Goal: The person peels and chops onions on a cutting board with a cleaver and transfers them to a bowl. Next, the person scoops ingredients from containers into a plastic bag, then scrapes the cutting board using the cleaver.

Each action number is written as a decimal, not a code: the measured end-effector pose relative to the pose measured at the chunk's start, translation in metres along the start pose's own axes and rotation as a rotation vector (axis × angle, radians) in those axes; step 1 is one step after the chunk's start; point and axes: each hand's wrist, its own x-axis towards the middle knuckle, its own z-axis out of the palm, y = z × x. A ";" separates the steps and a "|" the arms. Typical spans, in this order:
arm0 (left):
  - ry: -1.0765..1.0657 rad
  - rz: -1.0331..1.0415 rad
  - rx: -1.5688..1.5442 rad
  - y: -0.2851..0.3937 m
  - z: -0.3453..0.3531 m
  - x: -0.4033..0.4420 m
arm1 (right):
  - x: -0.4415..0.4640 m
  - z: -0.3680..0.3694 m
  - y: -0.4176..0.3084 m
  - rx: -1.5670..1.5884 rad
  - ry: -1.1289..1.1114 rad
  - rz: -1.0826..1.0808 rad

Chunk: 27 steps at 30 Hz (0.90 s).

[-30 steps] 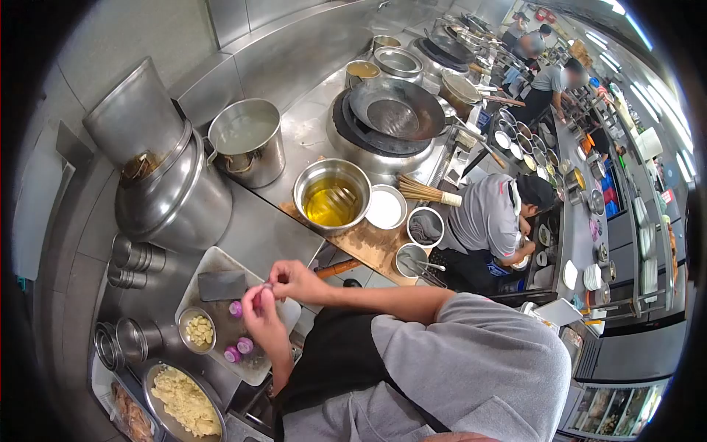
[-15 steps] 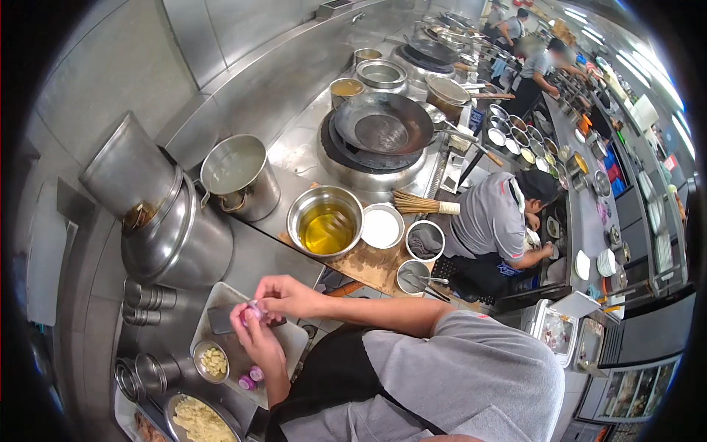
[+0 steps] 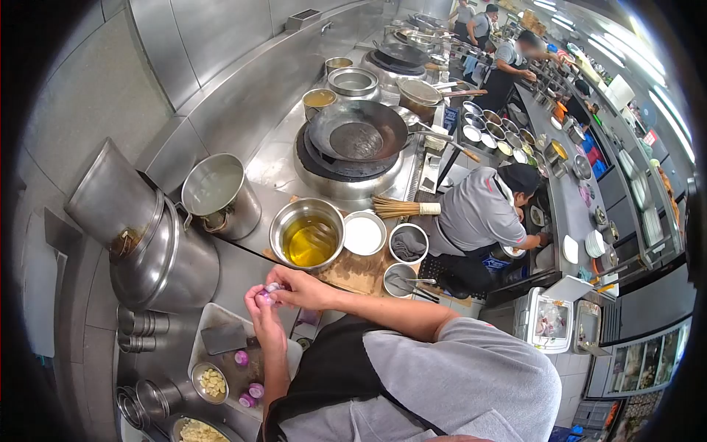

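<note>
My left hand (image 3: 269, 328) is closed around a small red onion (image 3: 272, 288), its fingers bent. At the onion's upper side, my right hand (image 3: 305, 289) pinches with thumb and fingers. Below my hands lies a pale tray (image 3: 197, 342) holding a wide dark blade (image 3: 224, 339), whose handle I cannot make out. A purple onion (image 3: 241, 357) rests near the blade, with two more, an onion (image 3: 255, 390) and an onion (image 3: 247, 401), near the tray's edge. A small metal bowl of peeled garlic (image 3: 213, 381) also sits there. A blurred purple piece (image 3: 309, 317) shows beneath my right forearm.
Ahead are a bowl of yellow oil (image 3: 309, 243), a white-filled bowl (image 3: 364, 233), a bamboo brush (image 3: 405, 208) and a wok (image 3: 359, 132) on its burner. Big steel pots (image 3: 166, 258) stand left. A co-worker (image 3: 479, 210) bends at the right counter.
My hands have moved away from the tray, still holding the onion. More of the blade and another onion on the tray now show. The whole view has shifted a little.
</note>
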 end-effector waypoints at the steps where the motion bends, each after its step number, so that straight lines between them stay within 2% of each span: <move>1: -0.017 0.041 0.107 -0.005 -0.004 0.000 | 0.003 -0.006 0.013 -0.008 -0.065 -0.016; 2: -0.039 0.015 0.018 -0.006 -0.007 -0.002 | 0.004 -0.008 0.022 -0.012 -0.131 -0.030; 4: -0.075 -0.031 -0.166 -0.007 -0.014 -0.003 | 0.006 -0.007 0.022 0.212 -0.173 0.032; 7: -0.120 -0.159 -0.600 -0.007 -0.023 -0.002 | 0.003 -0.004 0.022 0.499 -0.183 0.116; 8: -0.172 -0.267 -0.767 -0.011 -0.039 -0.001 | 0.002 -0.003 0.024 0.575 -0.196 0.139; 9: -0.140 -0.258 -0.680 -0.008 -0.037 -0.003 | 0.001 -0.002 0.027 0.653 -0.211 0.163; 12: -0.059 -0.256 -0.401 0.006 -0.025 -0.007 | -0.001 -0.004 0.032 0.389 -0.089 0.236; 14: 0.008 -0.219 -0.332 0.004 -0.023 -0.007 | -0.005 -0.001 0.019 0.041 -0.014 0.119; 15: -0.001 -0.267 -0.303 0.005 -0.025 -0.005 | -0.004 -0.001 0.008 -0.066 -0.028 0.184; 16: 0.037 -0.299 -0.241 0.009 -0.021 -0.004 | 0.003 -0.004 0.035 -0.304 -0.037 -0.011; 17: 0.097 -0.296 -0.213 0.016 -0.014 -0.005 | 0.003 0.005 0.007 -0.152 -0.041 0.303; 19: 0.039 -0.234 -0.302 0.008 -0.028 0.002 | 0.010 0.009 0.027 0.054 -0.023 0.162; 20: 0.015 -0.228 -0.393 0.007 -0.032 0.005 | 0.016 0.006 0.038 0.145 -0.045 0.157; 22: -0.041 -0.218 -0.528 0.006 -0.040 0.005 | 0.021 0.005 0.039 0.547 -0.091 0.228; 27: -0.156 -0.229 -0.737 -0.003 -0.052 0.009 | 0.022 0.003 0.047 0.798 -0.144 0.249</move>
